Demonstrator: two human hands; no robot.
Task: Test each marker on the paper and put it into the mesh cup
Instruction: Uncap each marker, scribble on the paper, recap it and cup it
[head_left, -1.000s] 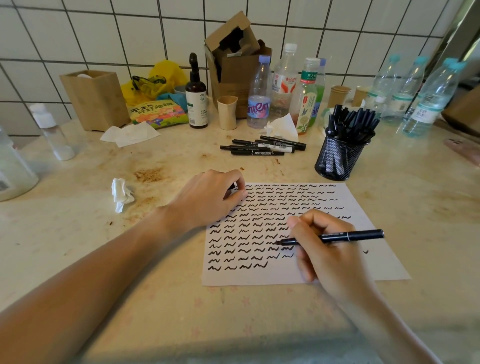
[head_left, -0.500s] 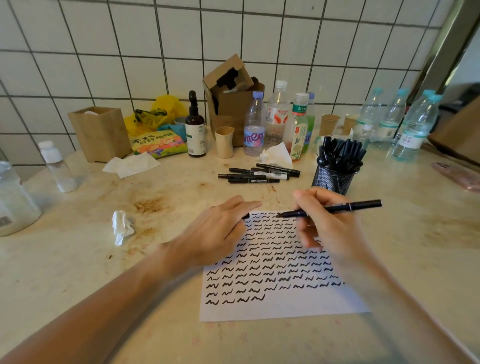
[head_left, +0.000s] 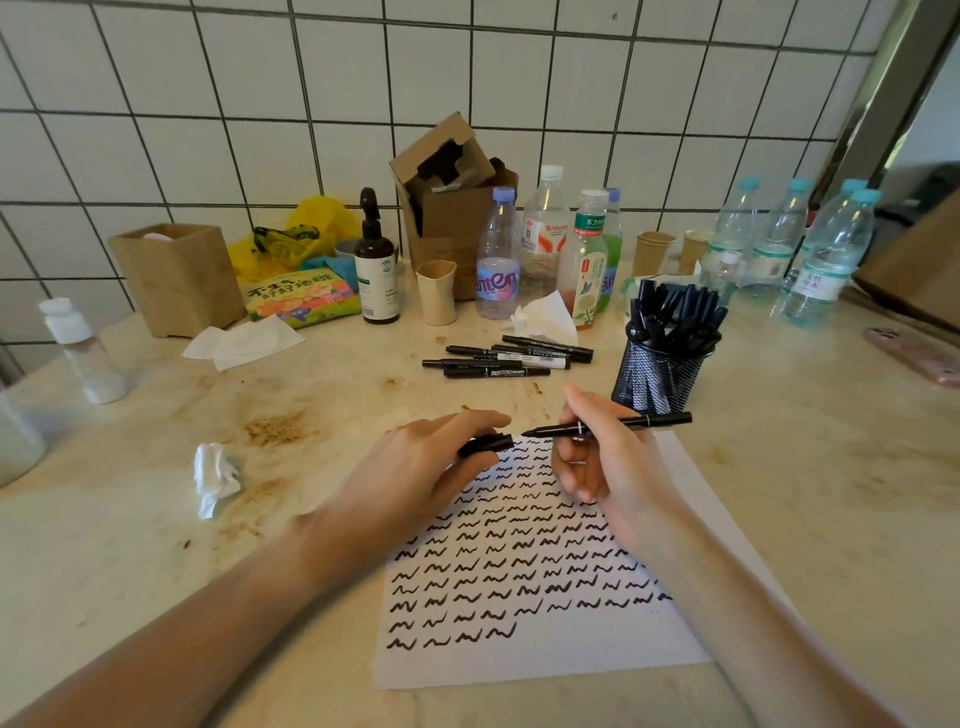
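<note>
A white paper (head_left: 545, 660) covered with rows of black squiggles lies in front of me on the counter. My right hand (head_left: 608, 462) holds an uncapped black marker (head_left: 649, 422) level above the paper's far edge, tip pointing left. My left hand (head_left: 415, 467) pinches the black cap (head_left: 488, 443), its opening a short gap from the marker tip. The black mesh cup (head_left: 660, 374), packed with several markers, stands just beyond my right hand. Several capped markers (head_left: 509, 358) lie on the counter left of the cup.
A crumpled tissue (head_left: 215, 475) lies left of my left hand. Along the tiled wall stand bottles (head_left: 496, 260), a cardboard box (head_left: 452, 208), paper cups, a wooden holder (head_left: 176, 278) and a snack packet. A pink phone (head_left: 914, 356) lies far right.
My right hand lifted the marker off the paper and raised it toward the far edge. My left hand came up with the cap to meet the tip. The camera tilted upward.
</note>
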